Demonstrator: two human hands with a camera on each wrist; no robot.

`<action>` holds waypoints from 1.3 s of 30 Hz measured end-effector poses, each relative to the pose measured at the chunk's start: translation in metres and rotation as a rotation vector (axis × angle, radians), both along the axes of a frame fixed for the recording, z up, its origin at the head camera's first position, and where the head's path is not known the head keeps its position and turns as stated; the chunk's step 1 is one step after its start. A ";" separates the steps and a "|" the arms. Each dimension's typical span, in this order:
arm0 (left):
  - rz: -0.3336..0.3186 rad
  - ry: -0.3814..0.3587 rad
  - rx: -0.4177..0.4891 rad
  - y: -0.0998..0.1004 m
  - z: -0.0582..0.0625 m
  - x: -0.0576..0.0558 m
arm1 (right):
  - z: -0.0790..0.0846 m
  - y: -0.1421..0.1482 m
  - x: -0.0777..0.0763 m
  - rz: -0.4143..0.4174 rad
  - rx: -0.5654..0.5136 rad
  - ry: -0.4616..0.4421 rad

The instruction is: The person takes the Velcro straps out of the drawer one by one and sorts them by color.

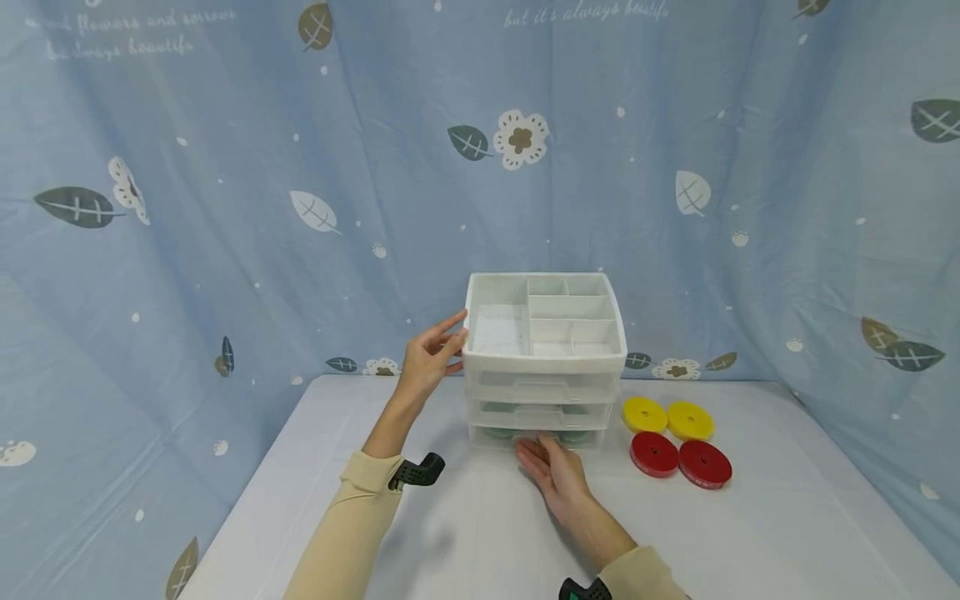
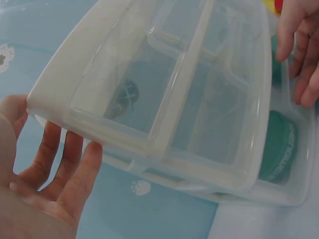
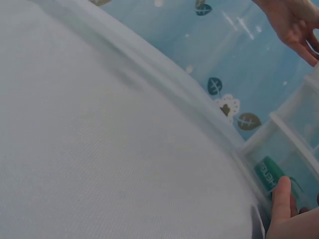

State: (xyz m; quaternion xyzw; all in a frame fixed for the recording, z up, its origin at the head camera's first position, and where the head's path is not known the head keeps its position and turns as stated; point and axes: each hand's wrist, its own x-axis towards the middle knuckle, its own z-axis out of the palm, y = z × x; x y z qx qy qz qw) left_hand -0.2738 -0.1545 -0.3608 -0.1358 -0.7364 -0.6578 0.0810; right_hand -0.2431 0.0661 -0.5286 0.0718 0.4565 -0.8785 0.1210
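A white desktop organizer with see-through drawers stands at the middle of the table. Divided compartments are open on its top. Against its upper left side, my left hand rests with spread fingers, the thumb by the edge. Down at the front, my right hand holds the bottom drawer near its middle, thumb on the front panel. A green roll with white lettering shows through the clear plastic. More green shapes show in the middle drawer.
Two yellow rolls and two red rolls lie flat to the right of the organizer. A white cloth covers the table. Behind it hangs a blue curtain with leaf and flower prints.
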 end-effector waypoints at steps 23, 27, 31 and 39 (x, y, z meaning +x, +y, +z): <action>0.001 -0.003 0.005 -0.001 0.000 -0.002 | -0.005 0.004 0.039 0.074 0.003 -0.024; 0.005 -0.009 -0.001 -0.001 0.000 -0.002 | -0.004 0.004 0.048 0.083 -0.008 -0.043; 0.012 -0.015 -0.009 -0.002 0.001 -0.002 | -0.005 0.005 0.056 0.103 -0.010 -0.065; 0.008 -0.016 -0.019 -0.001 0.002 -0.002 | -0.004 0.009 0.070 0.136 0.050 -0.122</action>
